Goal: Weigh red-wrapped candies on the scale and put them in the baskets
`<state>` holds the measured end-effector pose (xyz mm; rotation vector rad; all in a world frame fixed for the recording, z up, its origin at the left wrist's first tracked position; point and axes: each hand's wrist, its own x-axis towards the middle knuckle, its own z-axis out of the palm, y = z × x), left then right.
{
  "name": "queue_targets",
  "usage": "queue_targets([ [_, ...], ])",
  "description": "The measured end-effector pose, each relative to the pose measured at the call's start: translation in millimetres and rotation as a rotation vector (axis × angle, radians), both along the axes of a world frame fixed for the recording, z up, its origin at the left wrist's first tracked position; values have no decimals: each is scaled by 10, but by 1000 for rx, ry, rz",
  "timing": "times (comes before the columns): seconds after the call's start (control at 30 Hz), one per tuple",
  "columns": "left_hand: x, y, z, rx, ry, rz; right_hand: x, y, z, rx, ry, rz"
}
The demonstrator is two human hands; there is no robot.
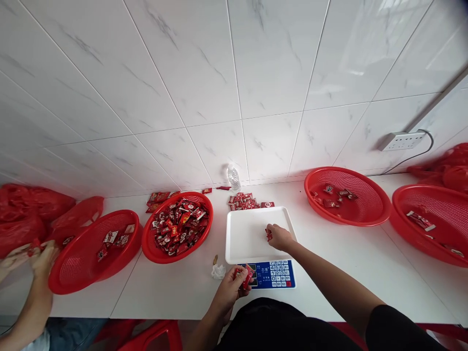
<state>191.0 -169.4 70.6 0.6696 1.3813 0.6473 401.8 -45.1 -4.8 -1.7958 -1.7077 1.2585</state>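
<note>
A white marbled tile wall (204,73) is met by a long white table (329,278), on which perforated red plastic baskets are ranged. A basket heaped with red snack packets (149,252) is set left of centre, beside a sparsely filled basket (86,251) at which a co-worker's hands (42,256) are seen. On the right, a shallowly filled basket (369,197) is flanked by a far-right basket (402,234).

Between them a digital scale is placed, its blank white pan (252,234) above a blue keypad panel (265,280). Behind the pan, a clear plastic bottle (233,178) is stood near the wall, and a cluster of red packets (241,202) is laid just beyond the pan's rear edge. A crumpled tissue (218,271) is left beside the scale.

Several red packets (249,274) are gripped in the curled left hand (236,282), held over the panel, whose display is partly hidden. A small red packet (269,235) is pinched in the right hand (280,237) over the pan; whether the pan is touched cannot be told. A reading could be falsified if the wrist were rested there, a key could be pressed by a lowered left hand, and packets could be dropped if its grip were loosened.
</note>
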Motion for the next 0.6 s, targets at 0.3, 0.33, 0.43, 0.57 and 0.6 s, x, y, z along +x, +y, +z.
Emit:
queue_targets([
  [0.3,-41,31,-36,9,-3,13,1086,-44,227,1,747,-420],
  [0.33,-42,33,-45,6,-6,10,1270,-18,254,15,792,-478],
  [0.43,-18,32,-38,1,-9,-2,1749,140,344,35,862,-629],
  [0.57,30,27,41,6,10,-22,2148,497,517,39,853,-760],
  [0.6,37,25,62,8,13,-27,2210,585,567,46,835,-791],
])
